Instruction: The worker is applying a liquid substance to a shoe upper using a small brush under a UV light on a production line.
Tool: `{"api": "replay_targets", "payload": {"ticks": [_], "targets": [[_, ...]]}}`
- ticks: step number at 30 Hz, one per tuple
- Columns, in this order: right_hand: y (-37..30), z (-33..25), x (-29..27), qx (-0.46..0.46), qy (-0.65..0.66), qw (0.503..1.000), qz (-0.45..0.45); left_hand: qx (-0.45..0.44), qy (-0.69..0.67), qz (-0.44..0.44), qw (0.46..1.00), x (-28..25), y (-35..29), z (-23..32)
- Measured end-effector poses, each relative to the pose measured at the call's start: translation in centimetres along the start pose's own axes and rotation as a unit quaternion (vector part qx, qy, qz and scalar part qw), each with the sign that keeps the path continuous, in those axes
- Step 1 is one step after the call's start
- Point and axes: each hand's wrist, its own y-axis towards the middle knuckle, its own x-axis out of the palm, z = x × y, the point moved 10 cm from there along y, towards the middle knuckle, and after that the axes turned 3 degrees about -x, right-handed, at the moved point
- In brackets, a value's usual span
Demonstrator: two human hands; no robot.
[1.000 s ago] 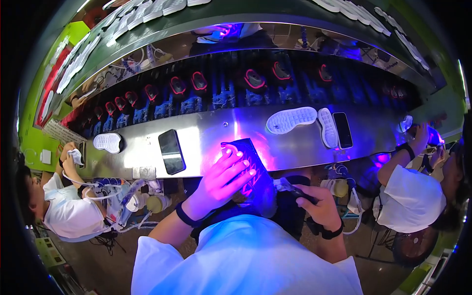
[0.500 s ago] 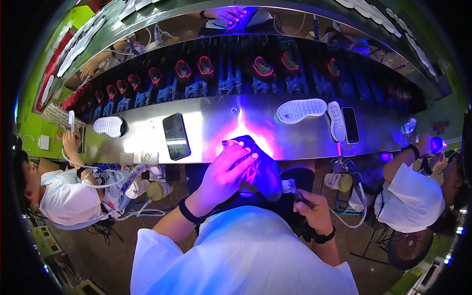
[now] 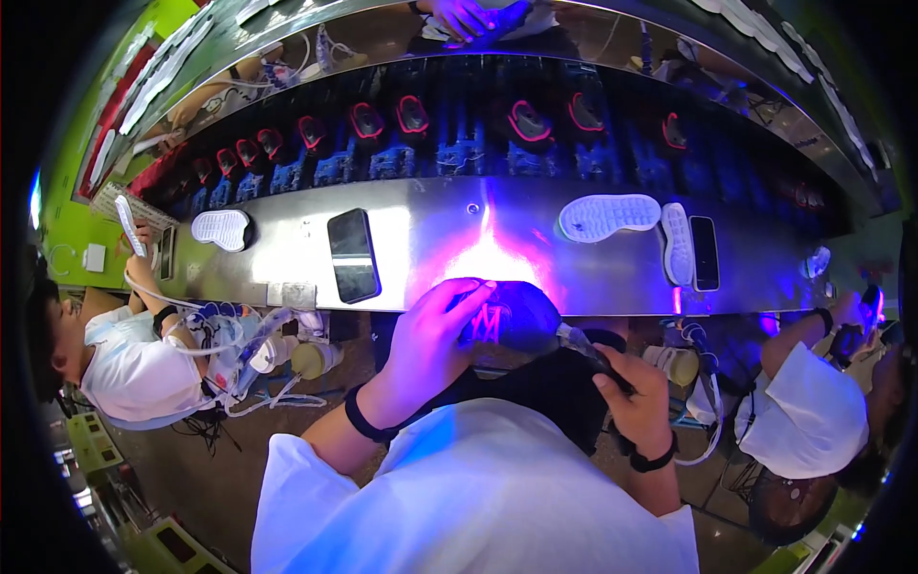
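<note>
Under violet light at the bench's near edge, my left hand grips a dark shoe upper with laces or a crossed pattern on top. Its toe end points to the right. My right hand is closed round the dark handle of a brush. The pale bristle end meets or nearly meets the shoe's right end; contact is hard to make out. Part of the shoe lies behind my left fingers.
On the metal bench lie white soles and phones. Behind it runs a row of dark shoe uppers with red rims. Co-workers sit at the left and right, beside pale cups and hoses.
The shoe has turned, its toe swinging from pointing down toward me to pointing right. My right hand and the brush have moved up and right. The view has shifted slightly.
</note>
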Motion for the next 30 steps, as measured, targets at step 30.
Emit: {"api": "replay_targets", "payload": {"ticks": [30], "targets": [[3.1,0.6,0.7,0.021,0.162,0.986,-0.012,-0.166,-0.492,-0.268,0.811,6.8,-2.8,-1.6]]}}
